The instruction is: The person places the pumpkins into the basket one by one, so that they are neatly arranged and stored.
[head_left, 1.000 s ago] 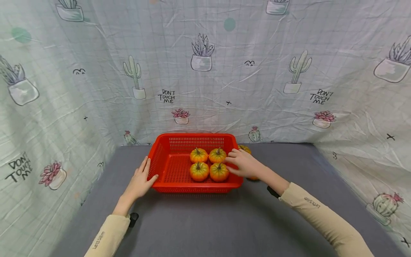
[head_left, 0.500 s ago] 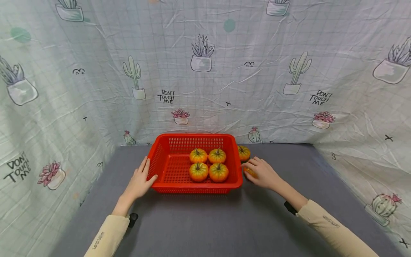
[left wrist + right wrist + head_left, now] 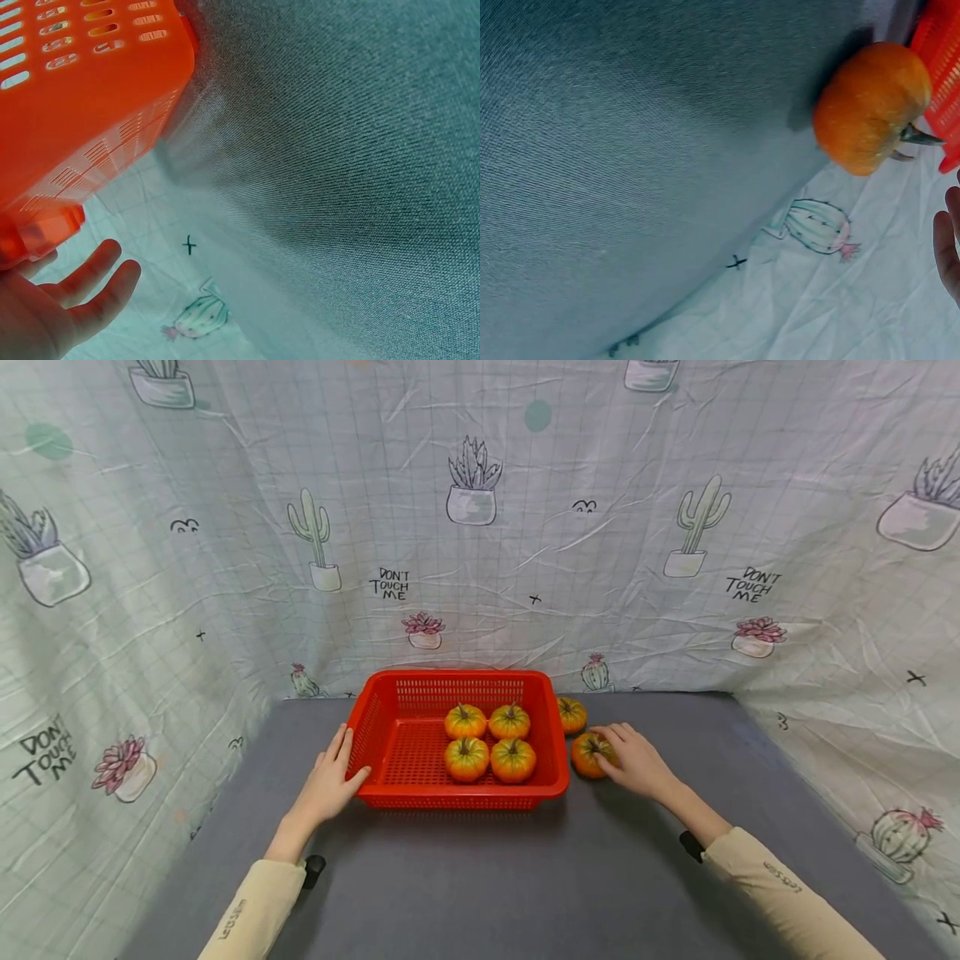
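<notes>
Grey table [image 3: 465, 885] held near loose pumpkin [image 3: 585, 760] just left of closer right hand [image 3: 637, 762], thumb and fingers parted over it; left hand [image 3: 328, 782], spread, touched basket [image 3: 450, 791] at left.

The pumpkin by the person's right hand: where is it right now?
In the head view, that pumpkin sits on the gray table, just right of the red basket, in front of another pumpkin, its right side partly covered by the right hand.

the person's left hand [image 3: 324, 787] points forward, fingers extended, thumb spread; the right hand [image 3: 634, 762] angles inward, thumb apart, fingers seemingly loosely bent, partly cropped in its wrist view.
</notes>
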Demonstrator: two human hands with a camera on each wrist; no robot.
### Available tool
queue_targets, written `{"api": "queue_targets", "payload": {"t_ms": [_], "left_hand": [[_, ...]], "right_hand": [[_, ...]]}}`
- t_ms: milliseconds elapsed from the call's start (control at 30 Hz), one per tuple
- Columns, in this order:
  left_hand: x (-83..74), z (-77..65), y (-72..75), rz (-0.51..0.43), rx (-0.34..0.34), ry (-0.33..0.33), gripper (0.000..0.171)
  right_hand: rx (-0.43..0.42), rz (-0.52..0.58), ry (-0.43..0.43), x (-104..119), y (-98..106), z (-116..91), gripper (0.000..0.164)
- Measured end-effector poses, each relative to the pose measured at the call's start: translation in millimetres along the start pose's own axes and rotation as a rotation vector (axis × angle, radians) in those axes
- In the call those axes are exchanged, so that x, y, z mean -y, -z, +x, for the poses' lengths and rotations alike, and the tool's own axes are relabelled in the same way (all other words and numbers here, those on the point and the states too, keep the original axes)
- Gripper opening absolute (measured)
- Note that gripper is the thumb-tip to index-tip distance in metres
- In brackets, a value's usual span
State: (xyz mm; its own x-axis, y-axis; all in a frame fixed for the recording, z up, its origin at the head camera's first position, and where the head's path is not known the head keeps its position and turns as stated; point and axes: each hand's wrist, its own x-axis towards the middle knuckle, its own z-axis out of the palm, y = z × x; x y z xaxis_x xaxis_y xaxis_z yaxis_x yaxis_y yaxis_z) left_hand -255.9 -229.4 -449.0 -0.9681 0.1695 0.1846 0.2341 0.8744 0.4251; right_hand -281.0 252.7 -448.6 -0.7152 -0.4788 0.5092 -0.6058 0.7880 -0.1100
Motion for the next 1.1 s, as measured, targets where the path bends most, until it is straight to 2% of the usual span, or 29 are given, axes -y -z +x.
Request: {"api": "queue_targets", "payload": {"t_ms": [233, 567, 867, 1100], "left_hand": [[0.7, 1.1, -0.7, -0.007, -0.004, 0.001, 0.074], [1.3, 1.1, -0.8, -0.012, -0.007, 0.004, 0.074], [1.8, 0.9, -1.3, -0.008, -0.024, 0.005, 0.072], [0.6, 1.0, -1.0, -0.001, -0.012, 0.005, 0.073]], "right_hand": [[0.005, 0.017, -0.041, -6, -2, -1, 0.041], [0.191, 0.039, -0.188, -12, -8, -4, 0.064], [0.290, 0.074, -0.244, -22, -17, -4, 0.074], [0.336, 0.051, -0.239, -30, -24, -5, 0.081]]}}
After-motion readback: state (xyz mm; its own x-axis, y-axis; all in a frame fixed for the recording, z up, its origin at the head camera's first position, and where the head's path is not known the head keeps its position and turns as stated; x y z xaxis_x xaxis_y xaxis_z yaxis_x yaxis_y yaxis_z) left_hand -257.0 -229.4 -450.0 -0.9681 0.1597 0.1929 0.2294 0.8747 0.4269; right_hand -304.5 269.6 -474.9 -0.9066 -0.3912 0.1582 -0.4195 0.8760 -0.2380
